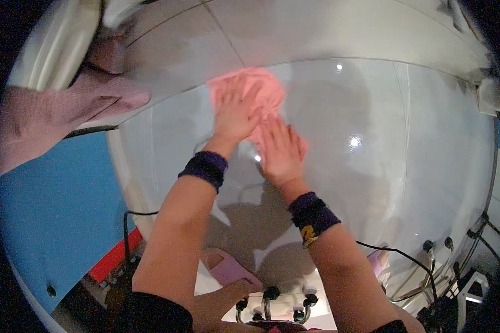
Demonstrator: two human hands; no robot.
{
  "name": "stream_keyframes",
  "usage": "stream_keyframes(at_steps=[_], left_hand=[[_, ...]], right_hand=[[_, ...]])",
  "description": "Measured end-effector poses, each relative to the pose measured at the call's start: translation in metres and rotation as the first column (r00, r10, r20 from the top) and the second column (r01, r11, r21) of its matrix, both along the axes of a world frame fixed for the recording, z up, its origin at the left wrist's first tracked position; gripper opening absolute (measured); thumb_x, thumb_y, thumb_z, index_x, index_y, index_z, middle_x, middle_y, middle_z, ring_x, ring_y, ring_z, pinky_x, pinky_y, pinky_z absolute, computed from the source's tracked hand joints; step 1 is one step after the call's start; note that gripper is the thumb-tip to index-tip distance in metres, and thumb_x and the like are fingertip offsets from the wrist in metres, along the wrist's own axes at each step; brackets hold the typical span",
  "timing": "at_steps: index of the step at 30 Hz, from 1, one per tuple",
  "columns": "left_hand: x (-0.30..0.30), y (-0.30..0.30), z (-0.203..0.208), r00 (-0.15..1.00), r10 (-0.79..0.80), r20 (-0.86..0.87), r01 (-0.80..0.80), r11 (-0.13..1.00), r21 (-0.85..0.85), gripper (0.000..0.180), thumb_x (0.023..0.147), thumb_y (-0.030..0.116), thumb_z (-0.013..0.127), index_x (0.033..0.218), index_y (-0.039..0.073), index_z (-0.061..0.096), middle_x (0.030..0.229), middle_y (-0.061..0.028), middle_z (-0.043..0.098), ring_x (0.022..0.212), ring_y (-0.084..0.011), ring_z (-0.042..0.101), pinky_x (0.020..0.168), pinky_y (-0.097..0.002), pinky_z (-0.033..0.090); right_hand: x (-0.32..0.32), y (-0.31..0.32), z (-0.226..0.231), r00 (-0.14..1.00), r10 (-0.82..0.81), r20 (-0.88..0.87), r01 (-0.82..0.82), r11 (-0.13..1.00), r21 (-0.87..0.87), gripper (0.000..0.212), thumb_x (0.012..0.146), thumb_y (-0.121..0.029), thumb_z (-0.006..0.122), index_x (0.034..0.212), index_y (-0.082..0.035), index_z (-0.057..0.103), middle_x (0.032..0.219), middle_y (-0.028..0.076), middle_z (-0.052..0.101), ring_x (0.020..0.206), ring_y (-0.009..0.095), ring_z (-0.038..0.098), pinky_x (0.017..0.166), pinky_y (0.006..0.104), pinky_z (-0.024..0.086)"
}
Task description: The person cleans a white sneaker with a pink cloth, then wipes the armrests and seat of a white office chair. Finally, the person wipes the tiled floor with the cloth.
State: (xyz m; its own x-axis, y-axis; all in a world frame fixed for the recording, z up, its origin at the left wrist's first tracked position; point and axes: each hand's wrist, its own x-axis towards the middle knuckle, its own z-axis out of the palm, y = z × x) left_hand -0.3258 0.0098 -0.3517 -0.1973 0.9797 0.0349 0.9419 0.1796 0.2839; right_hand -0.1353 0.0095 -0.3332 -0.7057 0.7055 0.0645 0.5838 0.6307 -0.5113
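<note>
Both bare hands lie flat on a salmon-pink cloth, palms down and fingers stretched out, gripping nothing that I can make out from where I stand. Biggest of all before the person is a glossy pale surface (350, 183), catching bright spots of light and soft shadows; the cloth (272, 90) rests on it near its far edge, rumpled between the hands. To the person's left stands a broad blue panel (61, 205), with a dusty-pink fabric (55, 116) hanging over its upper end. The left hand (238, 114) covers the farther part of the cloth; the right hand (281, 152) is nearer the body and further right, over its lower corner. Down between the forearms I see a mauve slipper (229, 270). Each wrist wears a dark band, the left wristband (204, 168) plain, the right wristband (315, 216) with a yellow mark. A red strip (115, 255) edges the blue panel's lower side. Smallest are the black-capped metal tube ends (271, 293) below the slipper.
</note>
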Motion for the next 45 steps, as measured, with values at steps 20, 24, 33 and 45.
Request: stream_keyframes(at_steps=[20, 24, 33, 45], left_hand=[[0.094, -0.096, 0.004, 0.969, -0.134, 0.210, 0.115, 0.988, 0.099, 0.068, 0.090, 0.049, 0.055, 0.152, 0.023, 0.045, 0.163, -0.0068, 0.033, 0.153, -0.0375, 0.019, 0.122, -0.0617, 0.009], [0.017, -0.070, -0.003, 0.989, -0.139, 0.039, 0.137, 0.988, 0.066, 0.066, 0.093, 0.048, 0.054, 0.153, 0.024, 0.044, 0.165, -0.0065, 0.028, 0.154, -0.0371, 0.016, 0.123, -0.0589, 0.005], [-0.156, -0.150, -0.034, 0.951, 0.269, -0.151, -0.257, 0.962, 0.090, 0.071, 0.095, 0.052, 0.051, 0.158, 0.025, 0.034, 0.166, -0.0145, 0.020, 0.153, -0.0438, 0.011, 0.121, -0.0619, 0.007], [-0.029, -0.330, -0.059, 0.614, 0.751, -0.241, -0.759, 0.646, 0.079, 0.077, 0.098, 0.052, 0.044, 0.162, 0.017, 0.021, 0.165, -0.0276, 0.009, 0.151, -0.0519, 0.002, 0.116, -0.0701, 0.000]], right_hand=[[0.119, -0.111, -0.002, 0.996, -0.087, 0.015, 0.088, 0.995, -0.055, 0.059, 0.085, -0.012, 0.065, 0.142, -0.021, 0.056, 0.146, 0.005, 0.054, 0.129, 0.029, 0.051, 0.105, 0.0484, 0.036], [0.029, -0.071, 0.000, 1.000, -0.023, 0.011, 0.023, 0.999, -0.031, 0.062, 0.084, -0.008, 0.060, 0.144, -0.020, 0.053, 0.149, 0.002, 0.053, 0.131, 0.025, 0.052, 0.104, 0.0493, 0.037], [-0.143, -0.068, -0.020, 0.902, 0.336, -0.270, -0.369, 0.926, -0.078, 0.059, 0.083, -0.002, 0.051, 0.142, -0.010, 0.055, 0.151, 0.005, 0.050, 0.142, 0.023, 0.044, 0.120, 0.0454, 0.029], [-0.102, -0.139, -0.036, 0.659, 0.658, -0.364, -0.752, 0.590, -0.295, 0.051, 0.080, -0.004, 0.059, 0.129, -0.013, 0.066, 0.142, 0.002, 0.060, 0.140, 0.021, 0.048, 0.122, 0.0475, 0.027]])
